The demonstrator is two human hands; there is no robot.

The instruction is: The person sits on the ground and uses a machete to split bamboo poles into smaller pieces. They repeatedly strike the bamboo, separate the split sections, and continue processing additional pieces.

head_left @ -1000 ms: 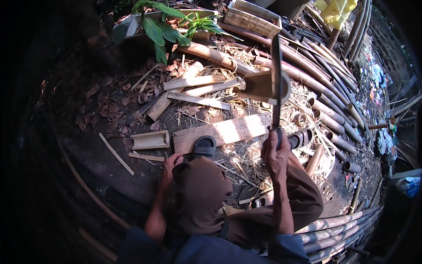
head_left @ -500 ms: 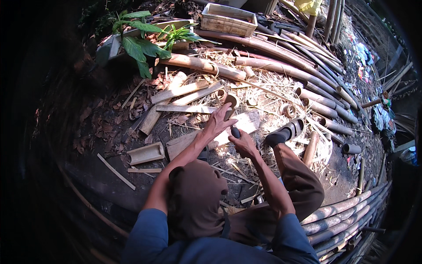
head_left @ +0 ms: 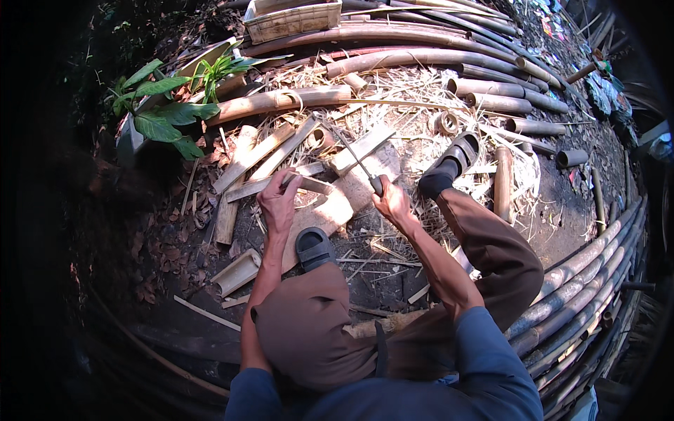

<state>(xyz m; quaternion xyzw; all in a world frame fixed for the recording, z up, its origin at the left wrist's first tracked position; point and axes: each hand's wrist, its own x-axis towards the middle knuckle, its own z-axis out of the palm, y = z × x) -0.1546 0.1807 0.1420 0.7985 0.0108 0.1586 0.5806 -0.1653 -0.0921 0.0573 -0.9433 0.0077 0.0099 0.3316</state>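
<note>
My left hand (head_left: 277, 203) is closed around one end of a short split bamboo piece (head_left: 314, 184), held over a flat wooden board (head_left: 326, 214) on the ground. My right hand (head_left: 394, 205) grips the dark handle of a long, thin-bladed knife (head_left: 361, 160). Its blade points up and to the left, away from me, apart from the piece in my left hand. Beyond the board's far end lies a pale, flat bamboo piece (head_left: 361, 149), partly crossed by the blade. A short bamboo ring (head_left: 321, 138) sits just left of it.
Split bamboo strips (head_left: 253, 160) lie left of the board, near a half-round bamboo trough (head_left: 237, 274). Long bamboo poles (head_left: 414, 59) stretch across the back; more poles (head_left: 576, 281) run along the right. A plastic crate (head_left: 291, 22) and a leafy plant (head_left: 158, 112) stand far left. My sandalled foot (head_left: 449, 165) is right of the board.
My left hand has moved left, away from the bamboo section it touched, and now carries a split piece. The knife blade shows plainly now. The whole view has shifted.
</note>
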